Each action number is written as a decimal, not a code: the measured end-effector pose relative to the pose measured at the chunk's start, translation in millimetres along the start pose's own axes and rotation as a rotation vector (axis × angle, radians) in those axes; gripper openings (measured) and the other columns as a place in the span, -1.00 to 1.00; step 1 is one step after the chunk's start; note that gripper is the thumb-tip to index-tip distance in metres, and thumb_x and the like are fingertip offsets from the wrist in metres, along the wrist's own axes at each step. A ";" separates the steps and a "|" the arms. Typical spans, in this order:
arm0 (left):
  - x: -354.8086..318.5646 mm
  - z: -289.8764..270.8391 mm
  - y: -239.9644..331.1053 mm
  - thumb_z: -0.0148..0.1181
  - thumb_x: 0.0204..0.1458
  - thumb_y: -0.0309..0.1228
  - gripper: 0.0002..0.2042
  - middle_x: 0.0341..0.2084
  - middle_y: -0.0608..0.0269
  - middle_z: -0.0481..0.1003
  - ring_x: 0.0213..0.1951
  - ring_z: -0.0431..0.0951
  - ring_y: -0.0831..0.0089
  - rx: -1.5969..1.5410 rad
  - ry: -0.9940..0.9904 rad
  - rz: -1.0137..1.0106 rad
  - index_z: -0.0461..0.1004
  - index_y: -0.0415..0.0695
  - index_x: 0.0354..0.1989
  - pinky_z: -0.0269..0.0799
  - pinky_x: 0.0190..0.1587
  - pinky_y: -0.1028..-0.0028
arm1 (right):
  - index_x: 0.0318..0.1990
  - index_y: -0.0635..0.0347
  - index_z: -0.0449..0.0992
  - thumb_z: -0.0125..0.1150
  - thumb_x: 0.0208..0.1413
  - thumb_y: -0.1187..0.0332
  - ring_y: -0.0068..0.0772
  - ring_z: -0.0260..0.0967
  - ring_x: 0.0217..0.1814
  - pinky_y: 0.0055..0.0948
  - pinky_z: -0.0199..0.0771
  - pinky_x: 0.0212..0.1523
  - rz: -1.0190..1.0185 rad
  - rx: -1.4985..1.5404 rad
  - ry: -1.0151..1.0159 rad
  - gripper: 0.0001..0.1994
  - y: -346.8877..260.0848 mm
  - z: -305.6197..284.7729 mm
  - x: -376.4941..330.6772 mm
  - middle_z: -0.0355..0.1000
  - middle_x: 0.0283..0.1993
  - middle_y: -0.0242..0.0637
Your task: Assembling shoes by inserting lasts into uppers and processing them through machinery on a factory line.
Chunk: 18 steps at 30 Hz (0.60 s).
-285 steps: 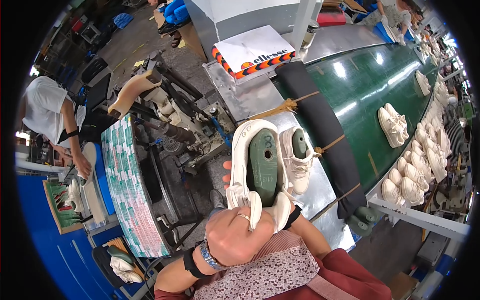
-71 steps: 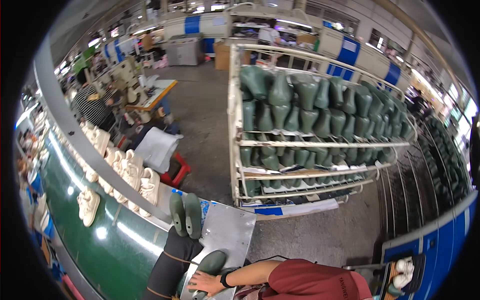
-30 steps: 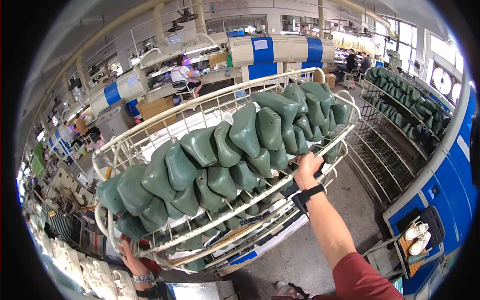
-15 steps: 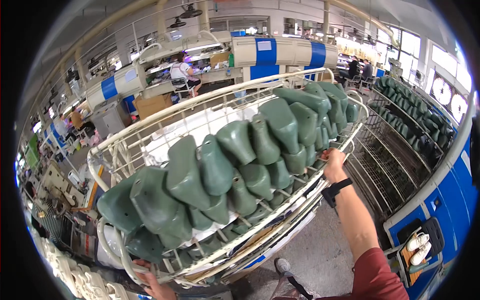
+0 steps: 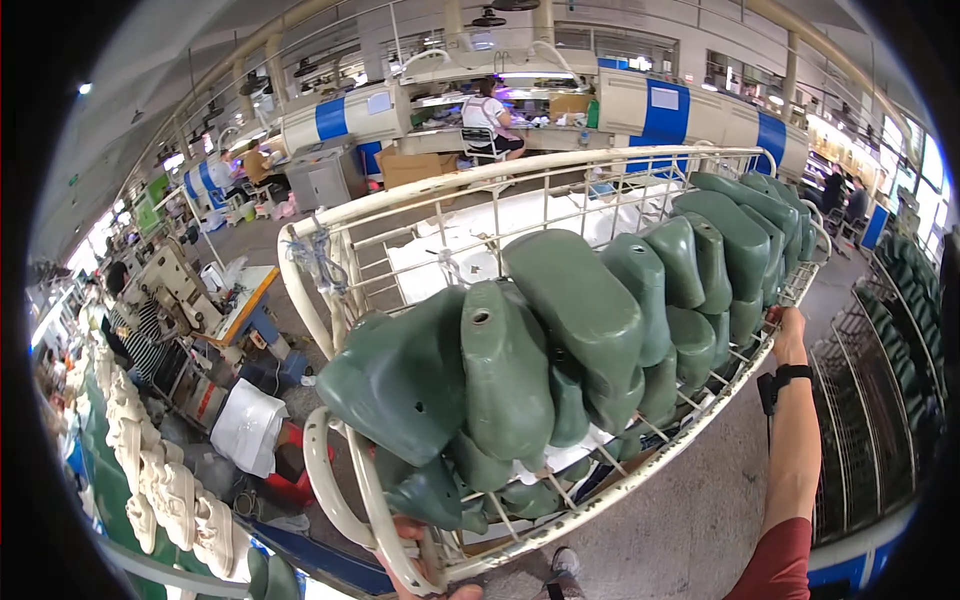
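Grey floor (image 5: pixel 680 500), bright windows (image 5: pixel 933 178) far right, orange-edged table (image 5: pixel 240 300) left, grey cabinet (image 5: pixel 325 180) beyond.

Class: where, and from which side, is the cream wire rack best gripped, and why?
Probably by its near rail, from the camera side, one hand toward each end: the long slim bar runs outside the crowded green shoe lasts. The left hand and right hand grip near those ends.

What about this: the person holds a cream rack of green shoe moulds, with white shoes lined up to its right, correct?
Not quite: in the head view, the white shoes are lined up left of the held cream rack of green moulds.
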<state>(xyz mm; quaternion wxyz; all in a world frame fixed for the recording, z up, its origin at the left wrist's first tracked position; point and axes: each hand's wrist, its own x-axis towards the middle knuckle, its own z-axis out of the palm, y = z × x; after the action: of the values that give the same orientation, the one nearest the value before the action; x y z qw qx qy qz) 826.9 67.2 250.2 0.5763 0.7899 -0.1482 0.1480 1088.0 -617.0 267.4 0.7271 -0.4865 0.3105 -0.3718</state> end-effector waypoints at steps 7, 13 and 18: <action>51.1 106.1 30.1 0.32 0.03 -0.13 -0.07 0.36 -0.28 -0.03 0.38 -0.03 -0.20 0.242 -0.234 -0.035 -0.10 -0.37 0.41 -0.17 0.40 0.05 | 0.02 0.22 0.45 0.01 0.25 0.18 -0.22 0.43 0.00 -0.22 0.46 -0.08 -0.030 -0.262 -0.256 -0.66 -7.2 18.9 78.1 0.45 0.00 -0.12; 159.0 105.5 66.4 0.41 -0.19 0.08 -0.20 0.06 -0.18 0.19 0.18 0.16 -0.11 0.348 -0.178 0.289 0.36 -0.29 0.13 0.07 0.24 -0.09 | 0.40 0.24 0.15 0.04 0.30 0.00 -0.09 -0.08 0.54 -0.20 -0.01 0.45 -0.327 -0.807 -0.205 -0.34 -48.2 41.1 -32.8 0.01 0.48 -0.09; 332.3 91.0 43.9 0.09 0.13 -0.20 -0.47 0.11 -0.13 0.31 0.22 0.26 -0.02 0.530 0.024 0.463 0.29 -0.29 0.20 0.13 0.29 0.14 | 0.31 0.22 0.27 -0.02 0.33 0.22 -0.20 0.06 0.46 -0.20 0.03 0.42 -0.777 -0.645 -0.564 -0.53 -106.5 64.4 -176.5 0.16 0.38 -0.17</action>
<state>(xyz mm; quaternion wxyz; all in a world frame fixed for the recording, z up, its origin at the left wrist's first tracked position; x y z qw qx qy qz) 1118.1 -53.5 396.1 0.3040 0.8558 -0.2728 0.3175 1021.3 -464.1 404.7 0.4068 -0.8421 0.0009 -0.3541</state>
